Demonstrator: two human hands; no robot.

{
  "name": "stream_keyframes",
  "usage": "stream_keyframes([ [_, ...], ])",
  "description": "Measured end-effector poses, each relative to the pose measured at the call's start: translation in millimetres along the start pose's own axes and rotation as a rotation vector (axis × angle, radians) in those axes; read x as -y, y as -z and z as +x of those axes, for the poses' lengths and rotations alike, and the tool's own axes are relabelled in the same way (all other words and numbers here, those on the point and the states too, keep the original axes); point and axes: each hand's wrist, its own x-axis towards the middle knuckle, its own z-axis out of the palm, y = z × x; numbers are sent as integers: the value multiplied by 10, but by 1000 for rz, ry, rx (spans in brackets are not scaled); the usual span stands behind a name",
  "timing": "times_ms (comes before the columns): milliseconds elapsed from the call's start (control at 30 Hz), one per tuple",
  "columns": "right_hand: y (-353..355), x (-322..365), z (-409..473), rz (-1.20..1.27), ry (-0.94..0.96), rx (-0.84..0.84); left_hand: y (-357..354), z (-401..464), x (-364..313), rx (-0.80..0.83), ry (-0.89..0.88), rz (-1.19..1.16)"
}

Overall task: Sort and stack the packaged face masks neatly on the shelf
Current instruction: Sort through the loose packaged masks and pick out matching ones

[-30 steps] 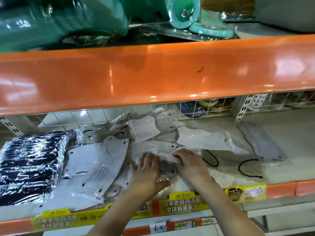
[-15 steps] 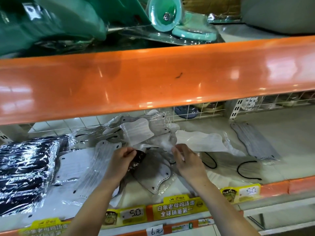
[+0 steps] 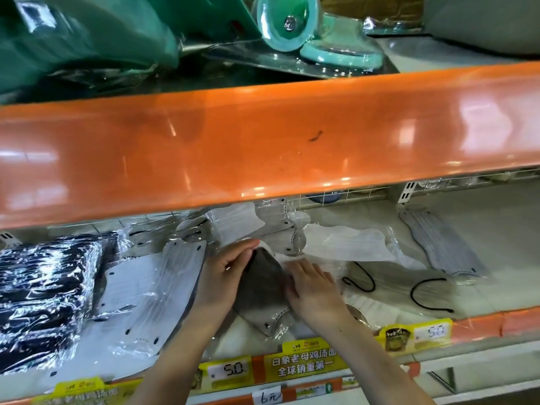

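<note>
A grey packaged face mask lies in the middle of the shelf, held between both hands. My left hand grips its left edge, thumb over the top. My right hand presses on its right edge, fingers flat. White packaged masks lie scattered behind and to the right, some with black ear loops. More white masks overlap at the left. A stack of black masks in shiny wrap stands at the far left. A lone grey mask lies at the right.
The orange beam of the upper shelf hangs low over the masks. Green plastic goods sit on top of it. Yellow price labels line the front edge. A wire grid closes the back. Bare shelf shows at the far right.
Both hands lifted off the white pile and pulled the grey mask out from it. The grey mask now sits turned upright between the hands, closer to the front edge.
</note>
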Motion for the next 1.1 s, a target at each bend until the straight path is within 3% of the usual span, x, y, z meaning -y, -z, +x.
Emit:
stream_keyframes([
  [133,46,1,28,19,-27,143,-51,17,-212,-79,53,-309],
  [300,155,87,1,715,-111,39,-35,144,-182,-194,350,-885],
  [433,143,119,59,981,-214,-33,-10,191,-8,-280,403,-947],
  [567,60,105,156,857,-295,20,-7,112,107,-514,463,-758],
  [667,-4,130,245,833,-383,-33,93,56,201,-605,448,-553],
  [767,19,182,321,964,-480,-83,181,34,296,-471,484,-365],
  [833,18,220,341,922,-478,-125,206,13,303,-339,496,-250],
  [900,9,268,316,696,-403,-169,249,-5,331,-279,503,-200],
  [967,-16,330,260,382,-208,-189,301,-11,316,-291,528,-203],
  [1100,-98,451,199,5,111,-107,471,-10,276,-273,614,-321],
])
